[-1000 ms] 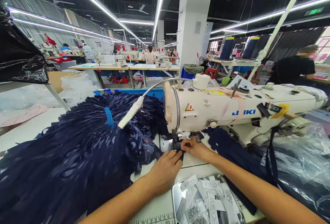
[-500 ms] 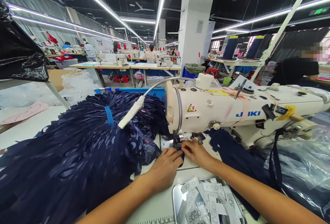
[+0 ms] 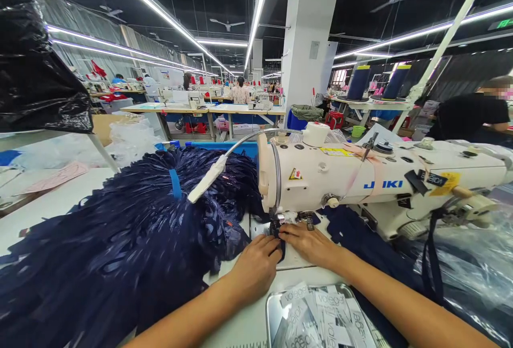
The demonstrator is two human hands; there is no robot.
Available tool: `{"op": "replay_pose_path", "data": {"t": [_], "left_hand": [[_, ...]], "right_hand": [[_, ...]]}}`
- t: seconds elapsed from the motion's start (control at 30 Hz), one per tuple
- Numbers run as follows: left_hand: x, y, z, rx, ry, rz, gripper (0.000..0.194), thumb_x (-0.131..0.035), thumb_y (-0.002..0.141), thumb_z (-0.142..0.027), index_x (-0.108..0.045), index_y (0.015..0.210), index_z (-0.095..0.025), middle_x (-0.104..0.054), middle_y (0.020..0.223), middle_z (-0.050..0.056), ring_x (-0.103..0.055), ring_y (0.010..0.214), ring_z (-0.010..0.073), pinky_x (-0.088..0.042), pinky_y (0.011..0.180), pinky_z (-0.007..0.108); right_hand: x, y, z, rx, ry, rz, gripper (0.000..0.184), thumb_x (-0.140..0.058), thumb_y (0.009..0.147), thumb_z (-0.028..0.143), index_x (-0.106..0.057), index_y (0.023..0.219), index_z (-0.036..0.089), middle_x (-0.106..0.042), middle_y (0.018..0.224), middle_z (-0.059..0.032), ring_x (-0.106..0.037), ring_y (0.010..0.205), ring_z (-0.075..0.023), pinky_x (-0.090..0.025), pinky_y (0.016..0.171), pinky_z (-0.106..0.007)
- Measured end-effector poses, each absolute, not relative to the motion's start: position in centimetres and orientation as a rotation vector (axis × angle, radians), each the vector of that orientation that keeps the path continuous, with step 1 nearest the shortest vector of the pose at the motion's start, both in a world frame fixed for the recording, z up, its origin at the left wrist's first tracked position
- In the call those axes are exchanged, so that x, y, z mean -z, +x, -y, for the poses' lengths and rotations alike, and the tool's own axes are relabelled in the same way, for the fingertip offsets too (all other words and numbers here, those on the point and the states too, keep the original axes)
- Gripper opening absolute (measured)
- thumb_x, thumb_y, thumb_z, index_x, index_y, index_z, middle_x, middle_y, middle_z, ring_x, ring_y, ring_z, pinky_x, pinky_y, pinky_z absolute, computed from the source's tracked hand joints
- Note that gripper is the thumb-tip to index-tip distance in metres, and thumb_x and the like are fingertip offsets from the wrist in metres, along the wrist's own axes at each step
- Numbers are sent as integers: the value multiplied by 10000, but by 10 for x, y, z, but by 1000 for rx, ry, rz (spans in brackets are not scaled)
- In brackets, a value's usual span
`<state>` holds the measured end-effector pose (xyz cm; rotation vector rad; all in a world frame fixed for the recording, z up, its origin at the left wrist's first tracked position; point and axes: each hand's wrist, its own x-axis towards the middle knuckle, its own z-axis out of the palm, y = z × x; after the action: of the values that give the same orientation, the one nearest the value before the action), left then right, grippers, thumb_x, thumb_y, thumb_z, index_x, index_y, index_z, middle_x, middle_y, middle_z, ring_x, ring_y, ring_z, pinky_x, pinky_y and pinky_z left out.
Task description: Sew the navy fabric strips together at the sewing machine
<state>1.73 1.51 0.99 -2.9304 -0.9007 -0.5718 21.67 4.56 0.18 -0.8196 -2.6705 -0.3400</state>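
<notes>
A small piece of dark navy fabric [image 3: 282, 253] lies at the needle area of the white sewing machine [image 3: 312, 169], mostly covered by my fingers. My left hand [image 3: 258, 262] has its fingers bent and closed on the fabric's left side, just in front of the presser foot [image 3: 274, 227]. From the right, my right hand [image 3: 310, 242] rests with its fingers fairly flat over the fabric beside the foot. The fingertips of both hands nearly meet there. In front of my hands sits a metal tray [image 3: 269, 310] of printed white labels [image 3: 331, 310].
A large bundle of navy garment pieces [image 3: 132, 236], tied with a blue strip [image 3: 175, 183], covers the left of the table. A bendable lamp [image 3: 207, 178] reaches over it. More navy fabric [image 3: 352, 236] and clear plastic [image 3: 476, 252] lie right. A person in black [image 3: 467, 113] sits beyond.
My right hand has gone from a pinch at the fabric to lying flatter on it, its fingertips slightly further left. My left hand stays at the fabric. The view has shifted slightly.
</notes>
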Motion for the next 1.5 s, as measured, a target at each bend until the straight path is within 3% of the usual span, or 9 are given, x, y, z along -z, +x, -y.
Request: {"op": "replay_pose_path", "data": {"t": [0.67, 0.97, 1.2, 1.5], "left_hand": [[-3, 28, -25, 515, -2836, 1024, 248, -461, 745, -34, -577, 953, -102, -611, 1028, 125, -535, 1019, 238, -391, 949, 405], [-6, 32, -27, 543, -2748, 1080, 211, -476, 773, -45, -598, 930, -114, -635, 1024, 120, -577, 928, 249, -419, 818, 412], [-5, 23, -24, 717, -2818, 1047, 278, -423, 818, -50, -583, 1023, -147, -646, 1033, 85, -556, 985, 235, -351, 887, 427], [-21, -4, -38, 664, -2890, 1177, 358, -401, 739, 48, -629, 921, -159, -643, 879, 47, -554, 873, 196, -352, 856, 381]], "right_hand": [[11, 221, -58, 283, -910, 2623, 374, -368, 854, 51, -584, 1146, 143, -605, 1151, -139, -616, 967, -225, -506, 814, -366], [8, 218, -56, 390, -974, 2613, 375, -375, 855, 57, -581, 1153, 153, -655, 1034, -118, -627, 871, -223, -510, 758, -355], [5, 216, -57, 227, -969, 2544, 351, -410, 840, 78, -589, 1135, 145, -654, 1015, -114, -594, 946, -215, -485, 808, -343], [0, 206, -38, 252, -928, 2535, 238, -475, 855, 168, -619, 1041, 135, -609, 977, -127, -603, 796, -201, -517, 643, -306]]}}
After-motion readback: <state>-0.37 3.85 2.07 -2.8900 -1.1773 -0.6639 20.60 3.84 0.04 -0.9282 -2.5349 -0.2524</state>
